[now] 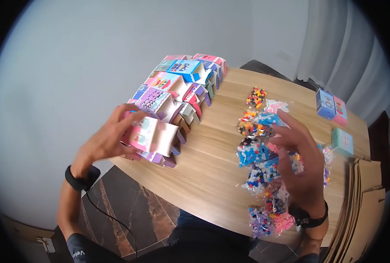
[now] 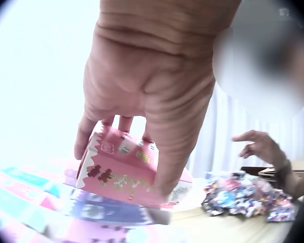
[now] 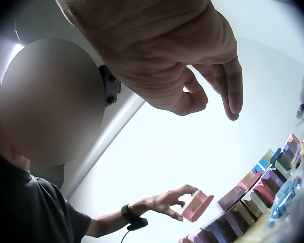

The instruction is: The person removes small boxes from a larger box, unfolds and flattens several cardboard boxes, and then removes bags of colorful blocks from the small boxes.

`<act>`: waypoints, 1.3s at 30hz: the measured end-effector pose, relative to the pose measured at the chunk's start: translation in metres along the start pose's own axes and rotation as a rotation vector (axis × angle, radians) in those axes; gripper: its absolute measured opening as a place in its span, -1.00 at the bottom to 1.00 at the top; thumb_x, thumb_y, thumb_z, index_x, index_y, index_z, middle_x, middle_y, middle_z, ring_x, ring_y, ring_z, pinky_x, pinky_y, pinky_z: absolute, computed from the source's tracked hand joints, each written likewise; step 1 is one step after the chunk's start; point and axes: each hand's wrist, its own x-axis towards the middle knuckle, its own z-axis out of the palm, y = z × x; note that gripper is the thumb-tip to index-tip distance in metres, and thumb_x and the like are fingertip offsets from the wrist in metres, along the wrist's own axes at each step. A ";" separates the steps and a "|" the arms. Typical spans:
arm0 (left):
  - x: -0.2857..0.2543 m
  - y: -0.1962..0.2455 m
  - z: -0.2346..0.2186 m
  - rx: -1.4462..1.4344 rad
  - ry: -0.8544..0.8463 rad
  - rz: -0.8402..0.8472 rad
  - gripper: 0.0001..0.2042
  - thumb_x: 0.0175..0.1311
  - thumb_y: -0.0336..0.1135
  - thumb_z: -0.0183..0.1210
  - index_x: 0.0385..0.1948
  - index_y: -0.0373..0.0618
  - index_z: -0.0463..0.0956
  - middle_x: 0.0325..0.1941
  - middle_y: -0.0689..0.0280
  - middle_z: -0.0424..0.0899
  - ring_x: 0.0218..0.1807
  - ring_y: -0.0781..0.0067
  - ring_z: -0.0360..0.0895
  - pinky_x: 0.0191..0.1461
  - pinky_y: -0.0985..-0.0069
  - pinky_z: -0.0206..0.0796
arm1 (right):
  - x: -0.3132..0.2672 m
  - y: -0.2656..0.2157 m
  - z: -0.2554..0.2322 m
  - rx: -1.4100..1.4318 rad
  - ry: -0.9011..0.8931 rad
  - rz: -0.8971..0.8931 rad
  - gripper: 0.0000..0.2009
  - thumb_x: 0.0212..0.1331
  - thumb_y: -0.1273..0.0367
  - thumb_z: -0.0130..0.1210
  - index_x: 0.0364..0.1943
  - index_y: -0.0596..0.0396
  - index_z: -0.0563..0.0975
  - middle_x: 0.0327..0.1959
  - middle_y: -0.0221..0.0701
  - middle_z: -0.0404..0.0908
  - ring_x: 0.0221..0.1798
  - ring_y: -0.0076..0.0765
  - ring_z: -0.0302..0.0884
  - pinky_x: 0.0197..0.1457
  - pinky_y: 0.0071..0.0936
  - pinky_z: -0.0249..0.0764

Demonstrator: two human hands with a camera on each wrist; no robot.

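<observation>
My left hand grips a small pink cardboard box over the left end of the rows of boxes. Fingers lie on one side of this box and the thumb on the other, as the left wrist view shows. Its white end flap stands out toward the right. My right hand hangs over the pile of clear bags with small coloured pieces, fingers loosely bent and nothing in them. In the right wrist view, the right hand is likewise bare.
Rows of colourful boxes with open flaps lie along the table's left side. At the right stand a blue box, a pink box and a green box. Flattened brown cardboard leans by the table's right edge.
</observation>
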 end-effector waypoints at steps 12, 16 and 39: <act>-0.005 -0.038 0.035 0.322 0.344 0.158 -0.10 0.05 -0.47 0.48 0.53 0.04 0.25 0.67 0.01 0.04 0.64 -0.20 0.07 0.59 -0.03 0.17 | -0.008 0.011 -0.004 0.064 -0.095 0.070 -0.71 0.22 0.64 0.14 0.03 0.21 0.63 0.07 -0.13 0.73 -0.01 -0.05 0.76 -0.02 -0.27 0.68; -0.031 0.056 0.093 -0.009 0.286 0.459 -0.56 0.26 -0.48 0.32 0.17 -0.38 0.47 0.26 -0.13 0.50 0.16 -0.10 0.57 0.18 0.14 0.46 | 0.005 0.027 -0.022 -0.106 -0.218 0.179 -0.75 0.29 0.48 0.21 0.04 0.09 0.65 -0.13 -0.20 0.77 -0.16 -0.24 0.78 -0.14 -0.32 0.63; 0.006 0.084 0.239 -0.792 0.418 0.014 -0.79 0.37 -0.54 0.24 0.00 -0.30 0.53 0.18 0.10 0.51 -0.13 0.47 0.53 -0.04 0.57 0.38 | 0.009 0.326 -0.194 -0.747 0.060 1.042 -0.29 -0.07 -0.08 0.34 -0.07 0.39 0.67 -0.06 0.15 0.73 0.04 0.15 0.72 0.08 -0.16 0.59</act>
